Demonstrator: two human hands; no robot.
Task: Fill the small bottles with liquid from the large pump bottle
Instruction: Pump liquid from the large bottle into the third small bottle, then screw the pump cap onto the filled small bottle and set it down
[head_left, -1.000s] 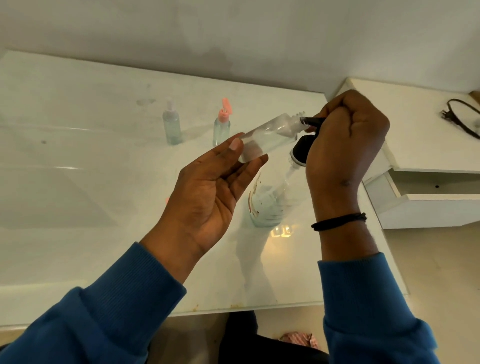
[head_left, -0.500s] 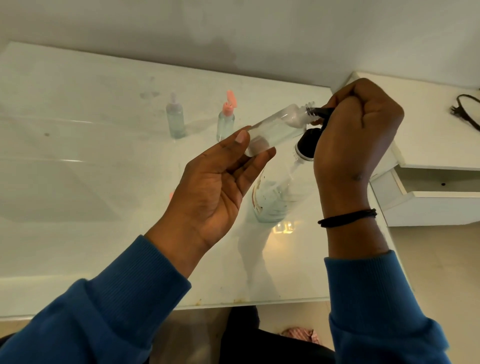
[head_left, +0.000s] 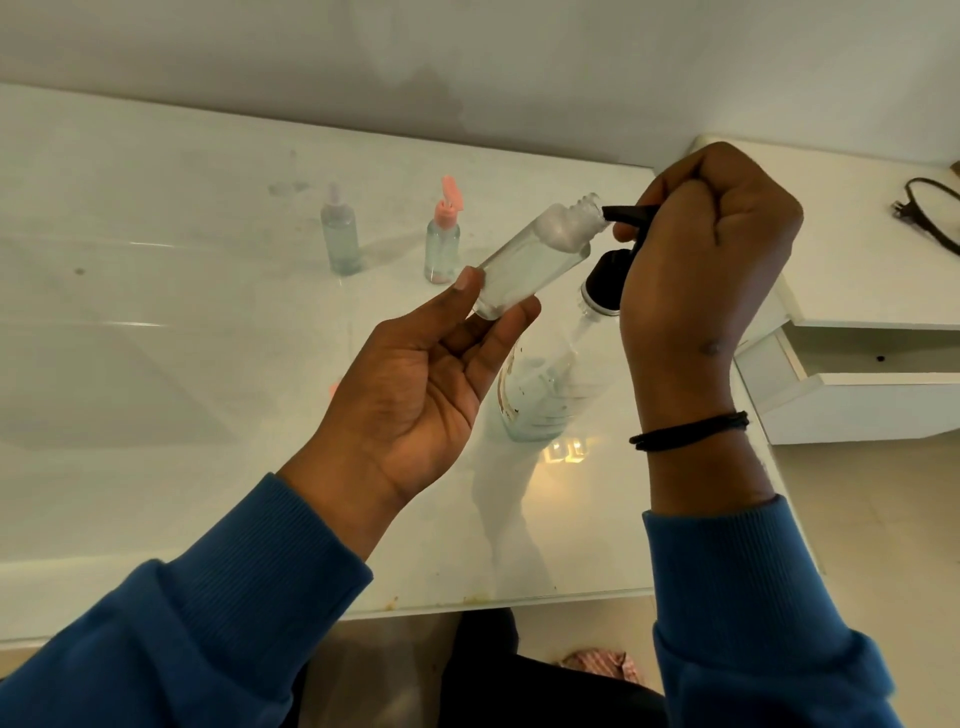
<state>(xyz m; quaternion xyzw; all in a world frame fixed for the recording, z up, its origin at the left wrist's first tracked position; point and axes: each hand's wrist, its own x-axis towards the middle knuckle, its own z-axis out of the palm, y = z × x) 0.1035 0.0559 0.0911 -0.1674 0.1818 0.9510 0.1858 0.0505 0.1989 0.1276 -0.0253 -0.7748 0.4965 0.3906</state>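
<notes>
Above the table (head_left: 156, 467), my left hand (head_left: 415, 384) pinches the tilted small bottle (head_left: 535, 260), its open neck still at the spout of the pump bottle (head_left: 540, 395), which my right hand (head_left: 701, 270) keeps gripping, filling unfinished.

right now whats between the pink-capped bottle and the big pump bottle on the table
In the head view, the small bottle held tilted in the left hand crosses the stretch between the pink-capped bottle and the pump bottle; the table beneath looks bare.
</notes>
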